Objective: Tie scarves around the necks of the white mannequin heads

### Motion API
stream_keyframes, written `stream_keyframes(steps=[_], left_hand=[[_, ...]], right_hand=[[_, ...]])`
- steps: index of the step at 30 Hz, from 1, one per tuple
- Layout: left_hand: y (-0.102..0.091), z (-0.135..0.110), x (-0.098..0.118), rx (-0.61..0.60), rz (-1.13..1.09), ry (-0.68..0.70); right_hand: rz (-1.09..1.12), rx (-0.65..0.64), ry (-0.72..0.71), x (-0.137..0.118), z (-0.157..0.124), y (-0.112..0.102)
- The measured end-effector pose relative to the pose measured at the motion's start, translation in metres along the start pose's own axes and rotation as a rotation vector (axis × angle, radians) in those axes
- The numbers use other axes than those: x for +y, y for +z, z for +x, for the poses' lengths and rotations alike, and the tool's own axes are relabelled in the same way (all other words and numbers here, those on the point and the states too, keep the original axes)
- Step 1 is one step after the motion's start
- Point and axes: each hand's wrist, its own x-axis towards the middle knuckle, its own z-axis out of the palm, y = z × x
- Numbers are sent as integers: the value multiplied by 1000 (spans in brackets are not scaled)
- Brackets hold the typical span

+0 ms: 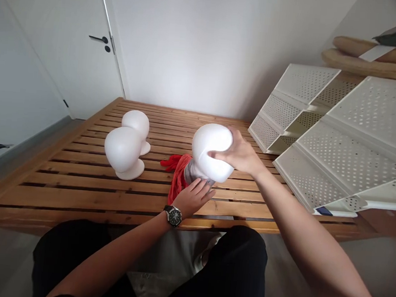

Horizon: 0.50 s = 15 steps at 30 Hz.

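A white foam mannequin head [212,143] leans to the right above the slatted surface. My right hand [237,153] grips its right side, thumb across the front and fingers behind. Grey fabric [192,170] lies at the head's lower end, and I cannot tell whether it wraps the neck. My left hand [193,198], with a watch [173,216] on its wrist, rests its outstretched fingers on this fabric. Just left of it lies bunched red cloth [178,179]. Two more white foam heads, a front one [122,149] and a rear one [136,123], stand upright at the left.
The wooden slatted bench [76,198] runs across in front of my knees. White perforated racks [362,130] stand on its right side, with tan cushions [379,58] stacked behind them. A white wall [199,51] and a door [62,30] with a black handle are beyond.
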Motion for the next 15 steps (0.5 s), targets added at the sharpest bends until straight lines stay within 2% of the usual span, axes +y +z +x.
stream_keyframes(steps=[7, 11, 15], left_hand=[[8, -28, 15, -129, 6, -153], [5, -48, 28, -181, -17, -142], [2, -84, 33, -198, -63, -64]], right_hand=[[25, -22, 19, -8, -27, 26], [-54, -24, 5, -6, -34, 29], [-132, -62, 33, 4, -30, 25]])
